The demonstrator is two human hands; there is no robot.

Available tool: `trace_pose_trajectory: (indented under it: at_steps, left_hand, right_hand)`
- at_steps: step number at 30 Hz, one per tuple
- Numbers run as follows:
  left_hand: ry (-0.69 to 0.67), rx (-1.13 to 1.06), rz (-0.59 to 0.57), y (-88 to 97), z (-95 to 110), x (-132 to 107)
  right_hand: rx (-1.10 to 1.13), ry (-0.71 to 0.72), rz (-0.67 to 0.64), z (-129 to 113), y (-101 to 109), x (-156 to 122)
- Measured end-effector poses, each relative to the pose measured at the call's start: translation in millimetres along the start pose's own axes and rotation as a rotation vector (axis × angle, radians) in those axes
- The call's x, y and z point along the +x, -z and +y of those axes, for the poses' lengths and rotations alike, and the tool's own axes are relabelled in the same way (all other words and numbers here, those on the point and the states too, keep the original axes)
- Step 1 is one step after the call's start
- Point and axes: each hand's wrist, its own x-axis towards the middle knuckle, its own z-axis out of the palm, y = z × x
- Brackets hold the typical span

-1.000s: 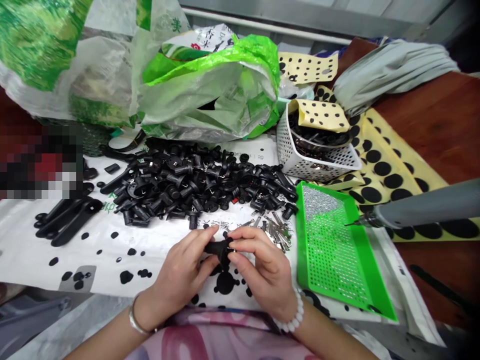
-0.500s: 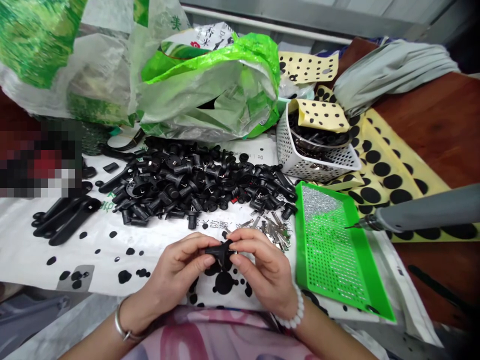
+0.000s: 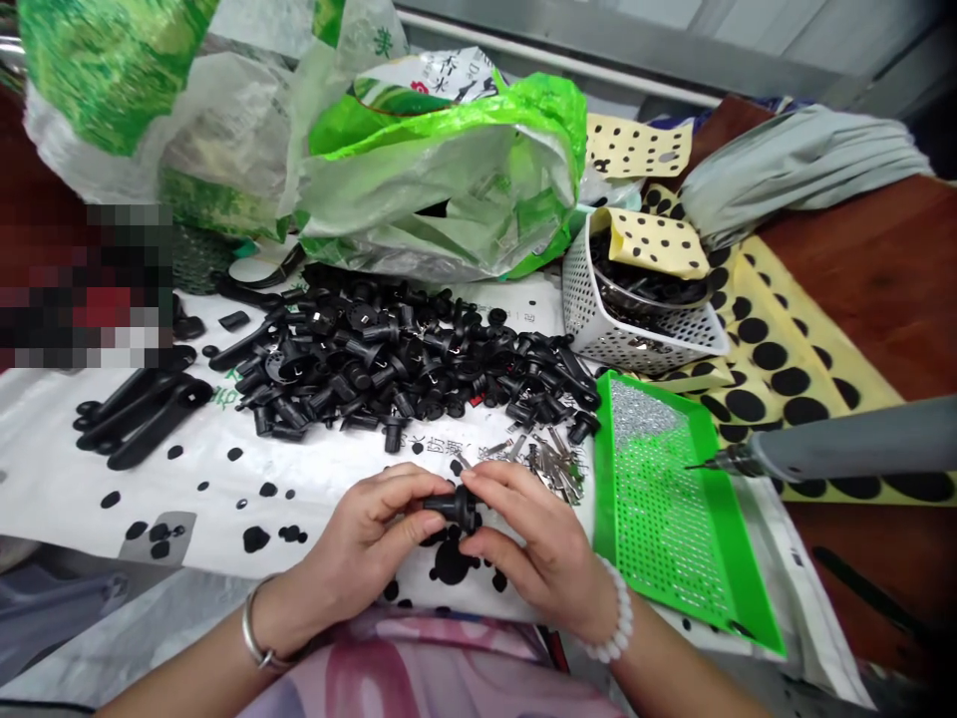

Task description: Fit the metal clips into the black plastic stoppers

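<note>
Turned since a moment ago, the black part now lies sideways between your left hand and right hand, each grip pinched tight on it, just above the white sheet.

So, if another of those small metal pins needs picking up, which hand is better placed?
Right, probably. The right hand lies just beside the metal pins, on their side, while the left hand is farther off. Both hands pinch the black part, so the left could hold it alone.

A small assembly workshop: heaped black plastic parts, metal pins, green sorting tray.
</note>
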Motion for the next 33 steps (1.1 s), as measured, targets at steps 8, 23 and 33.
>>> trace_pose_trajectory:
  at_steps: [8, 23, 33]
  left_hand:
    - [-0.017, -0.006, 0.017, -2.0, -3.2, 2.3]
    - [0.082, -0.138, 0.018, -5.5, -6.2, 7.1]
    - [0.218, -0.335, 0.014, -13.9, -5.3, 11.0]
  right_hand:
    - [-0.098, -0.096, 0.05, -1.3, -0.7, 4.0]
    - [-0.239, -0.051, -0.145, -1.2, 6.6, 5.0]
    - [-0.273, -0.05, -0.13, 8.9, 7.9, -3.8]
